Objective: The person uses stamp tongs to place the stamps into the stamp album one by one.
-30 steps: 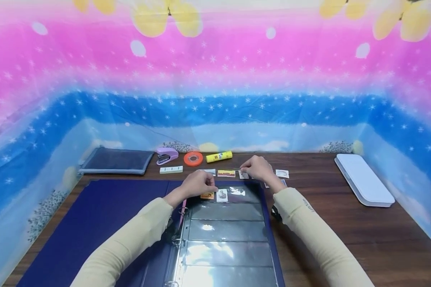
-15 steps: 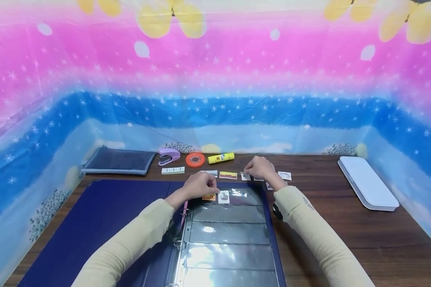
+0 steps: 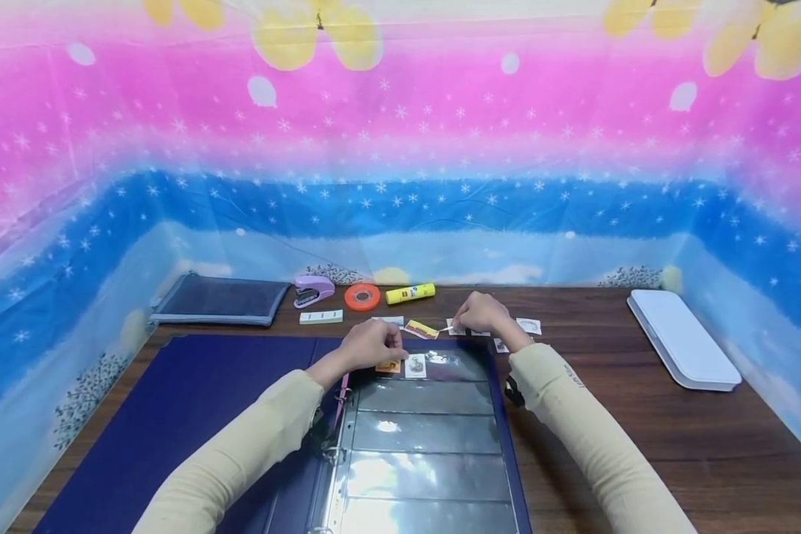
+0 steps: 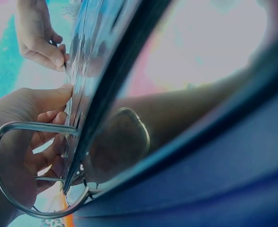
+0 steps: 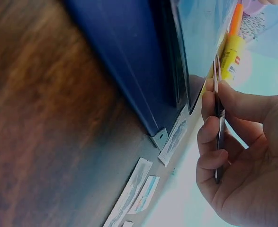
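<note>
My right hand (image 3: 482,313) holds metal tweezers (image 5: 219,127), whose tips point left to the right end of a yellow-and-red stamp (image 3: 422,328) beyond the album's top edge. That stamp lies slanted. With thumb and fingers my left hand (image 3: 368,345) pinches the upper edge of a clear pocket page (image 3: 427,397) in the open dark blue ring binder (image 3: 200,415). An orange stamp (image 3: 389,367), partly behind the left fingers, and a whitish stamp (image 3: 415,366) sit side by side in the page's top row. Metal rings (image 4: 15,125) stand close to the left hand.
Several loose stamps, such as a white one (image 3: 529,326), lie past the binder's top. Along the back are a mesh pouch (image 3: 220,299), purple stapler (image 3: 314,291), orange tape roll (image 3: 362,297) and yellow glue stick (image 3: 410,294). At right lies a white case (image 3: 684,339).
The tweezers' tips have shifted left from the whitish stamp to the yellow-and-red one, which has turned so its right end sits nearer the binder. My left hand keeps its place.
</note>
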`<action>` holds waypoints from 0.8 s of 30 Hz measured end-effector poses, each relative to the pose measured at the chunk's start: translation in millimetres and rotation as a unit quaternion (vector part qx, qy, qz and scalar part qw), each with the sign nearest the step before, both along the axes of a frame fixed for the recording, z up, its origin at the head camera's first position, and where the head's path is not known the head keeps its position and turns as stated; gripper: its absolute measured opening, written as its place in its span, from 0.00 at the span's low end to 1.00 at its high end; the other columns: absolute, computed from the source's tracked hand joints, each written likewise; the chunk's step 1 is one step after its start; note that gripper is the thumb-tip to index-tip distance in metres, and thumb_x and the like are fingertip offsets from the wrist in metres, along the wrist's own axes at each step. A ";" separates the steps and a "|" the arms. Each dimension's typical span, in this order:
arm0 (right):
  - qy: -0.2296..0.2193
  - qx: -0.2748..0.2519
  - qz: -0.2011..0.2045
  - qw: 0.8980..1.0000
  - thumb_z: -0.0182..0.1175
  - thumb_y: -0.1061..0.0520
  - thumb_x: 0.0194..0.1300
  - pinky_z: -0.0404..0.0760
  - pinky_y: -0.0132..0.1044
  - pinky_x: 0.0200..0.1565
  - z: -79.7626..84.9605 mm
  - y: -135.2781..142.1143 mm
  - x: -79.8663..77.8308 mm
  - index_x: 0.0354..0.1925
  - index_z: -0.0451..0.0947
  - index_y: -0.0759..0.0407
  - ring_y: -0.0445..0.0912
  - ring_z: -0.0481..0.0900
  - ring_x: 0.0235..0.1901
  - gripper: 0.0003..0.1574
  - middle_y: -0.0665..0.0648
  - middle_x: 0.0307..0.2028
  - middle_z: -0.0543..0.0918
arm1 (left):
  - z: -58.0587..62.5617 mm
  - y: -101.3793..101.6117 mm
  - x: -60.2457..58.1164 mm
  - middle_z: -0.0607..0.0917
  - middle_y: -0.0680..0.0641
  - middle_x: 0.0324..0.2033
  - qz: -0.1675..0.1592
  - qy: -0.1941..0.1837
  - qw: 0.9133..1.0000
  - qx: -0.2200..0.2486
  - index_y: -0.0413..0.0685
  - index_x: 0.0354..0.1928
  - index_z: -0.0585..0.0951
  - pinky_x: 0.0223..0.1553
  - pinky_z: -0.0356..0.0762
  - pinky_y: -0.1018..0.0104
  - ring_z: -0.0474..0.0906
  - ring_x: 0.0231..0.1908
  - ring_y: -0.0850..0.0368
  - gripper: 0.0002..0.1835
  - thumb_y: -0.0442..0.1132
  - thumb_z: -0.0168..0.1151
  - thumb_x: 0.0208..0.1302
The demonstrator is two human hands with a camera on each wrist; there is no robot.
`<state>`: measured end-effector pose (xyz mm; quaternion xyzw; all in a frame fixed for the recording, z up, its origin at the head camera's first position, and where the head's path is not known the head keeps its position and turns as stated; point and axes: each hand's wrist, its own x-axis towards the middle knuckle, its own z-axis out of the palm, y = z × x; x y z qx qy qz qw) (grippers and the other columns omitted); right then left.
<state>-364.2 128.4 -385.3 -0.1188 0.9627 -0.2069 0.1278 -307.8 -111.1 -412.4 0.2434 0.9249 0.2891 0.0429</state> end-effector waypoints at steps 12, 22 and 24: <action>0.027 -0.006 -0.006 1.000 0.55 0.56 0.60 0.53 0.30 0.19 3.6 7.4 5.1 0.38 0.86 0.53 0.39 0.51 0.13 0.13 0.56 0.43 0.86 | 4.3 4.0 3.8 0.79 0.53 0.21 -0.016 0.008 1.000 -0.011 0.51 0.26 0.78 0.28 0.65 0.71 0.69 0.20 0.63 0.08 0.44 0.65 0.57; 0.072 0.005 0.032 0.997 0.56 0.54 0.64 0.57 0.32 0.22 27.5 19.6 13.7 0.41 0.85 0.55 0.40 0.60 0.16 0.13 0.57 0.42 0.86 | 12.6 10.9 -3.8 0.77 0.51 0.21 -0.075 -0.023 0.997 0.013 0.45 0.29 0.78 0.30 0.65 0.71 0.67 0.22 0.62 0.04 0.38 0.61 0.60; 0.073 0.009 0.049 0.996 0.56 0.55 0.64 0.59 0.32 0.22 26.5 22.7 16.1 0.40 0.85 0.56 0.40 0.60 0.15 0.13 0.58 0.41 0.87 | 11.8 12.9 -4.0 0.76 0.51 0.20 -0.083 -0.027 0.996 0.028 0.44 0.27 0.78 0.29 0.65 0.72 0.66 0.21 0.63 0.07 0.38 0.61 0.60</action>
